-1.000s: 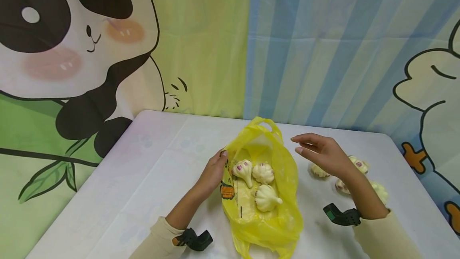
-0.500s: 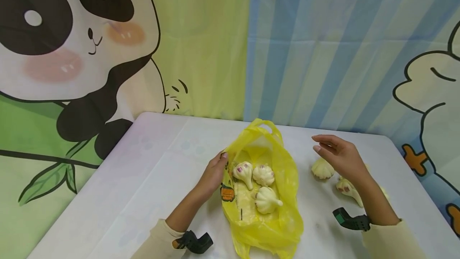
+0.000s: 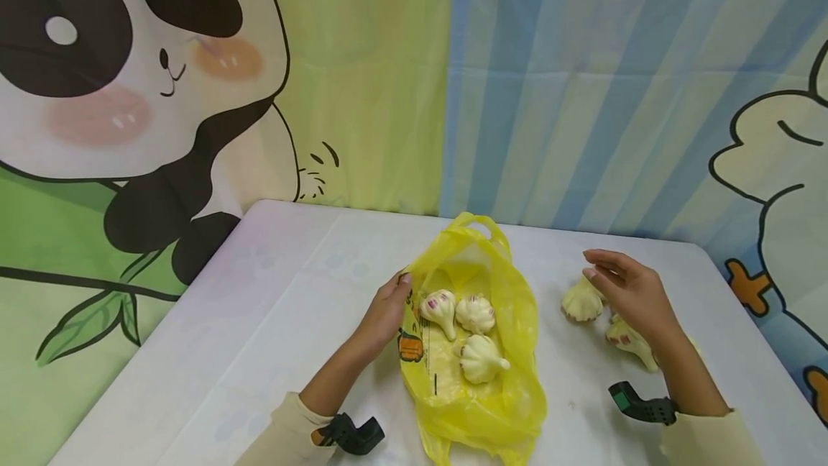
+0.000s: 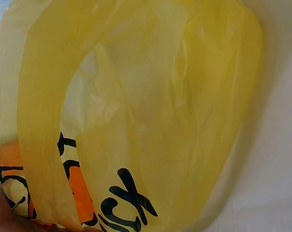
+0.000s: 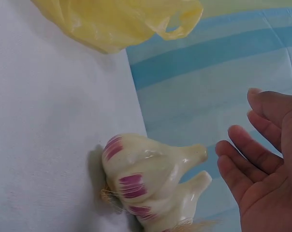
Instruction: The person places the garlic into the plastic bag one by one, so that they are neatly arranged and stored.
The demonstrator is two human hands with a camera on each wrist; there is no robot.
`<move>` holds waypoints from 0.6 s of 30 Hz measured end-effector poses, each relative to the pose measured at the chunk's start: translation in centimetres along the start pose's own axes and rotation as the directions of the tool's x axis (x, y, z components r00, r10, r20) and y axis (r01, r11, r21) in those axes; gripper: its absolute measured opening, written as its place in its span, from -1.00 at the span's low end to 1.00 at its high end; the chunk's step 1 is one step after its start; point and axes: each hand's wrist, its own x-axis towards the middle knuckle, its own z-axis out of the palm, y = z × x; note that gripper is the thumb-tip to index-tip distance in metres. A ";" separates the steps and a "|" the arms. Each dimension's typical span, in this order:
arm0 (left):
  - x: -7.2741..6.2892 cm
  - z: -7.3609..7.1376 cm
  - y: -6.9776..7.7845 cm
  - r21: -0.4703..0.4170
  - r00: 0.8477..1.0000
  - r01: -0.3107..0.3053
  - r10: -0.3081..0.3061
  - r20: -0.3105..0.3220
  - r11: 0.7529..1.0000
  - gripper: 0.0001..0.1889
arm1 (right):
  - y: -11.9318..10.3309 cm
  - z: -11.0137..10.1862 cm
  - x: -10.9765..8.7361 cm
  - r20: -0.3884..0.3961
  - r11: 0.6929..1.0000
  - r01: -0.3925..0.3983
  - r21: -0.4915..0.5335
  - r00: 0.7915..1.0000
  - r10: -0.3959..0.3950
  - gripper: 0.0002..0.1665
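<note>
A yellow plastic bag (image 3: 511, 394) lies opened wide on the table, with black and orange print on its left side. Inside it are three garlic bulbs (image 3: 480, 362), pale with some purple streaks. My left hand (image 3: 383, 315) grips the bag's left rim between thumb and fingers; the left wrist view is mostly filled by the bag (image 4: 199, 121). Over to the right, my right hand (image 3: 637, 300) hovers above more garlic bulbs (image 3: 580, 302), fingers loosely bent, holding nothing. In the right wrist view, a purple-streaked bulb (image 5: 141, 164) lies apart from the fingertips.
The white table (image 3: 291, 322) ends at a back edge against a curtain (image 3: 550, 92) with a panda print and blue stripes. A bag handle (image 3: 491, 229) stands up at the far end. The right forearm partly hides bulbs on the table.
My right hand has moved rightward from beside the bag to above the bulbs on the table. The left hand keeps its grip on the bag, and the bulbs inside stay put.
</note>
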 end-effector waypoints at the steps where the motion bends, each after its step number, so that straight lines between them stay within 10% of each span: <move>1: 0.0 0.0 0.0 0.001 1.000 0.001 -0.001 0.001 1.000 -0.40 | 0.1 0.0 -0.1 0.005 1.000 -0.008 0.005 1.000 0.008 -0.46; 18: 0.1 0.3 -0.2 0.001 1.000 0.016 -0.016 0.000 1.000 -0.40 | 1.8 0.6 -0.3 0.102 0.999 -0.037 0.029 0.994 0.034 -0.39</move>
